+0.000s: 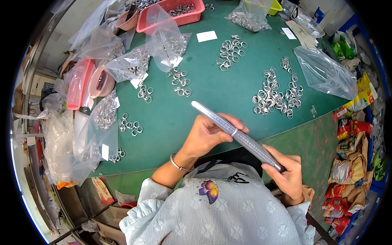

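Note:
A grey metal ring mandrel point(249, 143) with marked scales slants across my front, its narrow tip up and to the left. My right hand point(288, 169) grips its thick end between thumb and fingers. Around the middle of the mandrel sits a silver ring point(234, 132). My left hand point(210, 134) is closed on this ring, thumb on the near side and fingers behind the mandrel, partly hidden. Beyond my hands, a large pile of silver rings point(271, 96) lies on the green table point(163, 130), with a smaller group of rings point(230, 53) farther back.
Along the left stand clear bags of rings point(106, 112), with small ring groups point(130, 124) beside them. A pink basket point(196, 16) holds rings at the back. An empty-looking plastic bag point(324, 73) lies at the right edge. Colourful packets point(343, 169) fill a rack beyond it.

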Demonstrator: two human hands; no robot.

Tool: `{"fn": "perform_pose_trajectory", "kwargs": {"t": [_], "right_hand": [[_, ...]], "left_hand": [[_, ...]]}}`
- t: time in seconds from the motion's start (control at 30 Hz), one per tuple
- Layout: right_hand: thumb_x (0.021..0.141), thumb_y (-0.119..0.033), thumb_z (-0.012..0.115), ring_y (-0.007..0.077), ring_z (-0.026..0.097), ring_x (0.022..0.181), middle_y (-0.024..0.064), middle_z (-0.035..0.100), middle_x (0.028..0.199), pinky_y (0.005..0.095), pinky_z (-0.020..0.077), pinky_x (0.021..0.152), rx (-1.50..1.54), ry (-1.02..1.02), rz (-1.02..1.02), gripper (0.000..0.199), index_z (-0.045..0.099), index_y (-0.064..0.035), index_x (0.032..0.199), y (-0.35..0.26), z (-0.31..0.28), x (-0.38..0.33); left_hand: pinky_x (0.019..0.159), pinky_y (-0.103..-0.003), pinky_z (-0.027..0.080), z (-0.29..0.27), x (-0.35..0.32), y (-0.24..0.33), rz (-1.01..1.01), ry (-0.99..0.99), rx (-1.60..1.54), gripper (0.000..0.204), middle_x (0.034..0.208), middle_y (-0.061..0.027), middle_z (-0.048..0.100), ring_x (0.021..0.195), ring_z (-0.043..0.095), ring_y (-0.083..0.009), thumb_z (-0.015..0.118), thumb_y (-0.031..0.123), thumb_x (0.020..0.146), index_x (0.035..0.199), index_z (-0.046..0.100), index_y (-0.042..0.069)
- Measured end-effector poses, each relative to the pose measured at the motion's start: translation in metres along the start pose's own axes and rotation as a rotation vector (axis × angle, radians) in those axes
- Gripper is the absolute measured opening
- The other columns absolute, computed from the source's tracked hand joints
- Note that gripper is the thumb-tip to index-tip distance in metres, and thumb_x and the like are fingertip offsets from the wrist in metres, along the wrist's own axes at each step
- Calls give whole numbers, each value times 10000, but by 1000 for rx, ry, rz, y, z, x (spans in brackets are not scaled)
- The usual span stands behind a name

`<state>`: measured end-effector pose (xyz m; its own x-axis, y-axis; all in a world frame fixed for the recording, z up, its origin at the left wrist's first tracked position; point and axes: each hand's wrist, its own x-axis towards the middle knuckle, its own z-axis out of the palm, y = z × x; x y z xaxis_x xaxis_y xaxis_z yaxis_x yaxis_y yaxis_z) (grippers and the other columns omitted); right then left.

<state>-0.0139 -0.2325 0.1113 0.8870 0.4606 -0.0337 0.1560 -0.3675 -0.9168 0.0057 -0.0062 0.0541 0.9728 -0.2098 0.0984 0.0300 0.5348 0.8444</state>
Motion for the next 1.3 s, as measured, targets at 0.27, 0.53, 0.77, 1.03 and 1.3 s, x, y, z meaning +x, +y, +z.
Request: {"fn": "perform_pose_trajectory", "kwargs": {"t": [0.27,0.53,0.77,1.03,1.3], "right_hand": [[685,1,700,107,545,551,125,607,665,227,429,542,8,31,-18,402,594,43,1071,7,1,3],[683,6,700,97,534,545,109,605,654,227,419,528,-2,29,-45,395,600,38,1064,7,2,2],[698,-6,693,80,483,502,77,557,583,217,386,496,65,17,-4,378,602,37,1062,12,3,1],[702,0,685,76,476,494,77,554,577,216,378,486,75,29,-22,370,600,46,1059,13,4,2],[695,-11,689,59,458,496,61,535,570,205,358,477,91,16,28,368,599,62,1045,11,3,3]], "left_hand": [[726,-331,443,-1,3,-1,114,-34,41,328,849,-104,556,806,548,-221,775,193,657,872,639,-14],[718,-332,445,1,0,8,44,-27,90,311,782,-66,520,805,552,-227,806,163,602,812,653,-8],[755,-299,448,-7,1,1,82,-116,116,313,856,-48,522,850,539,-175,776,104,646,903,640,-12],[745,-282,444,-7,1,3,41,-114,167,311,860,-55,547,820,535,-160,785,125,636,885,649,-4],[744,-277,443,-6,2,0,32,-104,131,304,872,-58,552,835,540,-158,778,125,649,888,646,-9]]}}
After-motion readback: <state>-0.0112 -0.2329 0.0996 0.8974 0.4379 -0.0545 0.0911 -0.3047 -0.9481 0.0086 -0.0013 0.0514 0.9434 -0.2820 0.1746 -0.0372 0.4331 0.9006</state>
